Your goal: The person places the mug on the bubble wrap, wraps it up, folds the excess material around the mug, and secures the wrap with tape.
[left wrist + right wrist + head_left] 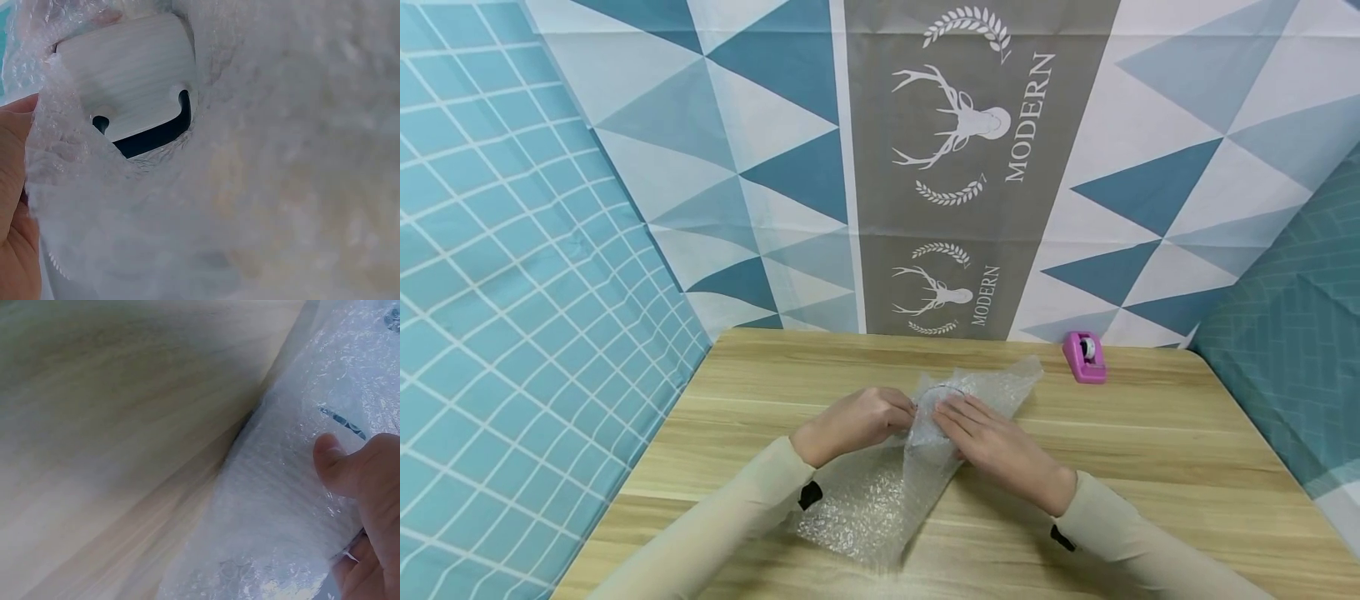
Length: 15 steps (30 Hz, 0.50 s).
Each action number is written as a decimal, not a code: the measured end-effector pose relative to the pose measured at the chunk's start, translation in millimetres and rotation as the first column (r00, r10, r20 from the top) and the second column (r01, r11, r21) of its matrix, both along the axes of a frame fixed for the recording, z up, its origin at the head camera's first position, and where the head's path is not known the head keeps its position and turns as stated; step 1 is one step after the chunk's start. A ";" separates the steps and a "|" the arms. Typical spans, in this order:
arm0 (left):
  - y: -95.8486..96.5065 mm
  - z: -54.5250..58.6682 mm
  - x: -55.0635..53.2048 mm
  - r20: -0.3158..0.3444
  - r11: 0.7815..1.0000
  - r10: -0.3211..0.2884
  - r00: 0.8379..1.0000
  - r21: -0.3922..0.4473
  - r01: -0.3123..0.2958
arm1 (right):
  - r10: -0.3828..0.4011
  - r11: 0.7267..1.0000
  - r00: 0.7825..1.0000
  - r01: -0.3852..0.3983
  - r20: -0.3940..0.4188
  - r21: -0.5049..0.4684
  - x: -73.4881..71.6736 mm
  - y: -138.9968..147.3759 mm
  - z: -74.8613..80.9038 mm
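Note:
A white mug [125,69] with a dark handle [156,136] lies partly wrapped in a sheet of clear bubble wrap [865,504] on the table. The wrap's loose part spreads toward the person, and another end sticks out to the far right. At the mug's left side, my left hand [863,421] pinches the edge of the wrap. From the right, my right hand [1000,442] grips the wrapped mug, its fingers over the top and its thumb [331,462] pressing the film on the side.
A pink tape dispenser [1085,358] stands near the back right edge of the wooden table [1150,467]. Patterned cloth [947,167] hangs behind the table, and blue checked cloth [512,292] hangs along the left.

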<state>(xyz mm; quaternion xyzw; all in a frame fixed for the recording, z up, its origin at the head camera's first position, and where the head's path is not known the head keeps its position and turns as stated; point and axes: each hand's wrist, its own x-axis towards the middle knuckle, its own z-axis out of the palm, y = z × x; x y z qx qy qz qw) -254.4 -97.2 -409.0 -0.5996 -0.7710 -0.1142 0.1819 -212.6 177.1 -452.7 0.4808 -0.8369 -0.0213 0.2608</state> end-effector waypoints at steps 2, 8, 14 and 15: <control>0.3 0.5 0.0 0.007 1.000 0.002 1.000 -0.004 -0.002 | 0.011 1.000 1.000 -0.011 0.002 -0.010 -0.7 -0.7 0.8; 1.0 1.1 -0.3 -0.002 1.000 0.012 1.000 -0.017 -0.012 | 0.033 0.999 0.999 -0.033 -0.017 -0.024 -2.8 -1.4 2.6; 1.7 1.1 -1.1 0.009 1.000 0.006 1.000 -0.014 -0.006 | 0.042 0.999 0.999 -0.042 -0.014 -0.031 -4.1 -1.7 3.3; 1.9 1.1 -1.1 0.018 1.000 0.007 1.000 -0.012 -0.006 | 0.042 0.999 0.999 -0.042 -0.011 -0.032 -4.2 -1.8 3.0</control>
